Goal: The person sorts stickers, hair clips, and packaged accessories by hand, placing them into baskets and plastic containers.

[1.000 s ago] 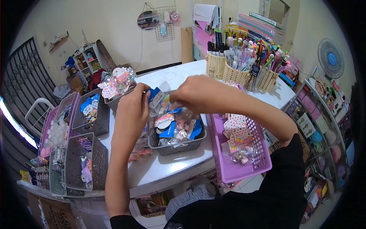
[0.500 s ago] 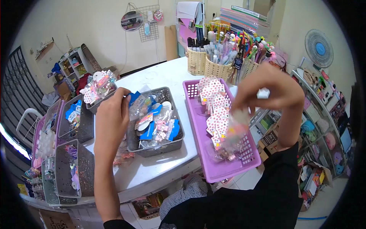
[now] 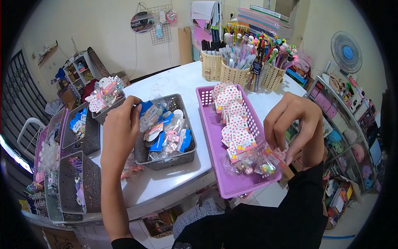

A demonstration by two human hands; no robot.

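My left hand is closed, its fingertips pinching a blue-carded clear packet above the left side of a dark grey basket. More blue-carded packets of small trinkets lie in that basket. Over the right edge of a long purple basket, the curled fingers and thumb of my right hand close on a small clear packet with a pink card. What is inside it looks green and yellow. A row of heart-patterned cards with bagged trinkets overlaps along the purple basket.
Woven holders full of pens stand at the back of the white table. Grey bins with packets line the left side, and another heaped basket is behind my left hand. Shelves stand on the right.
My right hand has come down and turned, lowering the small packet to the right side of the purple basket. My left hand stays almost in place with its packet.
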